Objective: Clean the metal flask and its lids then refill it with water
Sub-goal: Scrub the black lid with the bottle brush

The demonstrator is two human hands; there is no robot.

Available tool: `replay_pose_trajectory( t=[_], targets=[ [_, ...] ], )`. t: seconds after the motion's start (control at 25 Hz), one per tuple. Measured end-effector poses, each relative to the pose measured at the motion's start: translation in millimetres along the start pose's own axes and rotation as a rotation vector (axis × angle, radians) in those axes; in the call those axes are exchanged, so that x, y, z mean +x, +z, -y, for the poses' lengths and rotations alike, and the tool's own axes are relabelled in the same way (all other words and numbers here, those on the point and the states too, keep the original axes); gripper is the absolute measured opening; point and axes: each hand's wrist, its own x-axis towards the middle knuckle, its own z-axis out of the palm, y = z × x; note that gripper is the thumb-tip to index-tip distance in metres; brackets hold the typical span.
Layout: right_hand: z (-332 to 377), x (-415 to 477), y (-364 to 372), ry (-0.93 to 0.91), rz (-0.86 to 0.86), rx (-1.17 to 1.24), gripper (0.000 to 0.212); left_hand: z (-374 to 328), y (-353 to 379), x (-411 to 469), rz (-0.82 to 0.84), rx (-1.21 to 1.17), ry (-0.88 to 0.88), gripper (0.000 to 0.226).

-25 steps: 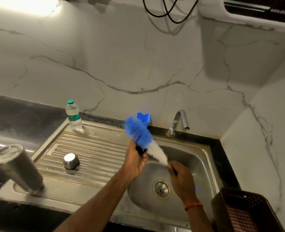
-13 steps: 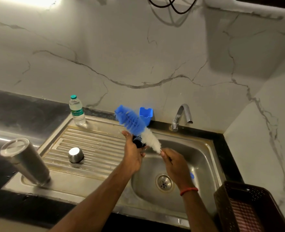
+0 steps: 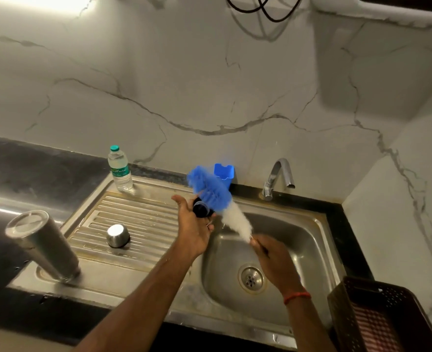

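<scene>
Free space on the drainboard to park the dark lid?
Bare: ridged drainboard between steel cap and water bottle, and the flat front strip between flask and basin. Crowded: over the basin, with left hand holding the dark lid, right hand and brush.

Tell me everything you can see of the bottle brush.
The bottle brush has fluffy bristles, blue on the far half and white nearer the handle, blurred by motion. It slants over the sink, blue tip up and to the left. The right hand grips its thin handle, which is mostly hidden. The blue bristles lie against a small dark lid held in the left hand.
</scene>
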Motion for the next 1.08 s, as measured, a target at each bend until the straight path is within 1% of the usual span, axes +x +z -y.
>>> replay_pose_trajectory(
  t=[0.08,0.12,0.16,0.24,0.28,0.32,0.4,0.48,0.56,0.72,0.8,0.84,0.92,0.96,1.08],
  targets=[
    [-12,-26,-10,0.098,-0.034,0.111,0.021,-9,-6,5,0.004,-0.085,-0.028,0.047],
    [-15,-31,-15,0.151,-0.091,0.180,0.025,-12,-8,8,0.004,-0.126,-0.043,0.035],
    [-13,-32,-20,0.195,-0.151,0.244,0.027,-12,-9,10,0.003,-0.169,-0.054,0.027],
    [-3,-22,-25,0.218,-0.231,0.319,0.022,-11,-10,11,0.007,-0.243,-0.060,0.026],
    [2,-16,-26,0.212,-0.244,0.339,0.018,-10,-10,11,0.016,-0.256,-0.059,0.027],
    [6,-11,-25,0.203,-0.243,0.372,0.018,-7,-10,11,0.022,-0.256,-0.058,0.030],
    [17,-4,-23,0.183,-0.182,0.444,0.024,-3,-10,9,0.054,-0.234,-0.059,0.042],
    [26,1,-20,0.184,-0.125,0.425,0.026,1,-11,9,0.094,-0.171,-0.048,0.049],
    [33,5,-18,0.164,-0.117,0.337,0.021,3,-9,8,0.123,-0.091,-0.008,0.053],
    [52,16,-7,0.030,-0.045,0.175,0.014,7,-7,8,0.031,0.071,0.097,0.057],
    [51,18,1,-0.021,-0.012,0.053,0.012,9,-9,9,-0.022,0.093,0.139,0.050],
    [43,14,3,-0.001,0.018,0.030,0.012,8,-12,10,-0.039,0.045,0.152,0.042],
    [26,-4,3,0.073,0.091,0.083,0.016,3,-16,12,-0.072,-0.049,0.184,0.027],
    [23,-12,3,0.099,0.102,0.112,0.019,2,-17,12,-0.083,-0.046,0.203,0.024],
    [38,2,17,0.074,0.010,0.099,0.022,9,-14,8,-0.064,0.098,0.286,0.019]
  ],
)
